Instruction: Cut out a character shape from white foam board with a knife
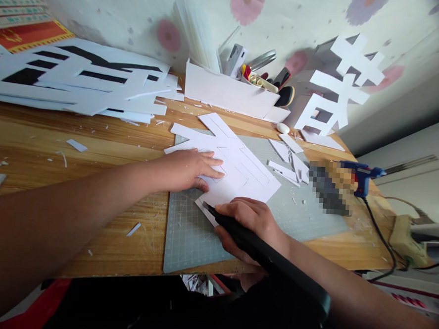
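A white foam board piece (242, 161) with drawn outlines and cut-out arms lies on the grey-green cutting mat (188, 242). My left hand (189, 170) rests flat on the board's left part, fingers spread. Closed round a black utility knife (245, 235), my right hand (255, 221) is at the board's near end. The knife's tip meets the board close to its lower left corner, beside a drawn line. Part of the board's near edge is hidden behind my right hand.
White offcuts (289, 159) lie on the mat's right side. A blue glue gun (363, 176) and a power strip (408, 240) are at the right. Cut sheets (97, 95) are stacked at the left. Behind stand a white tool box (224, 90) and a white cut-out character (331, 102).
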Demonstrator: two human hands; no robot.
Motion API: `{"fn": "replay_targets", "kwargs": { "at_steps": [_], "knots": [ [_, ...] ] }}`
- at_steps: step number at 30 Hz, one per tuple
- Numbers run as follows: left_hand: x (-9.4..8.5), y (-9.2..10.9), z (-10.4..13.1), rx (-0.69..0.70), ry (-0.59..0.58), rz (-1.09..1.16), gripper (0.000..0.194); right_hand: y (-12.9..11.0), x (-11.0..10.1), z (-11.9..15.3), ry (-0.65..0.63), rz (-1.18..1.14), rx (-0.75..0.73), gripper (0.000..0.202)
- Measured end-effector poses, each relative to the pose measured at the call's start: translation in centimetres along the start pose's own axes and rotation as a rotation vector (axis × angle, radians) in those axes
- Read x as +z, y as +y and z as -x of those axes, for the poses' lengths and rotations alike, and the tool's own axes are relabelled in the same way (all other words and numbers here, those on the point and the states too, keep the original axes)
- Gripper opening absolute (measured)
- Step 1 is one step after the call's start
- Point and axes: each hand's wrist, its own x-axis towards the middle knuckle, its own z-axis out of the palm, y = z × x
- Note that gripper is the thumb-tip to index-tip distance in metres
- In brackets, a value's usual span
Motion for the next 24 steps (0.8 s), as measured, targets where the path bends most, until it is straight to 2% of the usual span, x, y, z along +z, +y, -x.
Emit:
{"fn": "replay_targets", "kwargs": {
  "at_steps": [18,24],
  "knots": [
    [0.1,-0.1,-0.1,-0.014,0.016,0.007,0.050,-0.7,-1.6,0.6,-0.106,-0.014,0.002,0.015],
    [0.0,-0.1,-0.1,-0.023,0.016,0.016,0.050,-1.0,-2.3,0.6,-0.183,-0.049,0.026,0.015]
  ]
}}
